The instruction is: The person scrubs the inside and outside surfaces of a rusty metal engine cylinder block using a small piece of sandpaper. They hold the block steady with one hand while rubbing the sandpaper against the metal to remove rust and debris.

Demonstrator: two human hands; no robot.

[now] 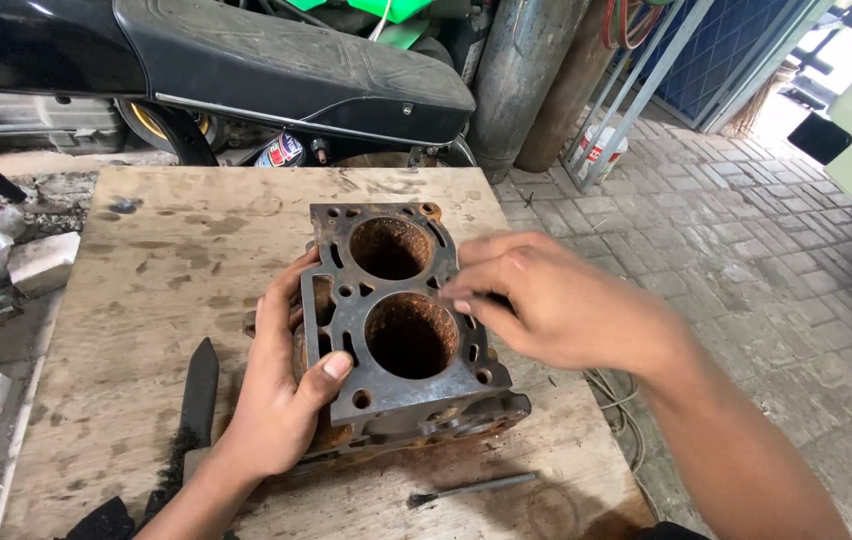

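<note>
Nearest to us, a thin dark brush [471, 489] lies on the stained wooden tabletop [156, 290] by its front edge, and a black-handled wire brush [194, 400] lies just beside our left wrist. Our left hand [281, 385] grips the left side of a rusty two-cylinder engine block [401, 330], thumb pressed on its flat grey top face. The block sits in the middle of the tabletop, its two round bores coated in orange rust. Our right hand [556, 305] hovers over the block's right edge, fingers pinched narrowly together; we cannot tell what they hold. Beyond the tabletop stands a black motorcycle seat [286, 60], then two grey gas cylinders [521, 80] on brick paving [746, 240].
</note>
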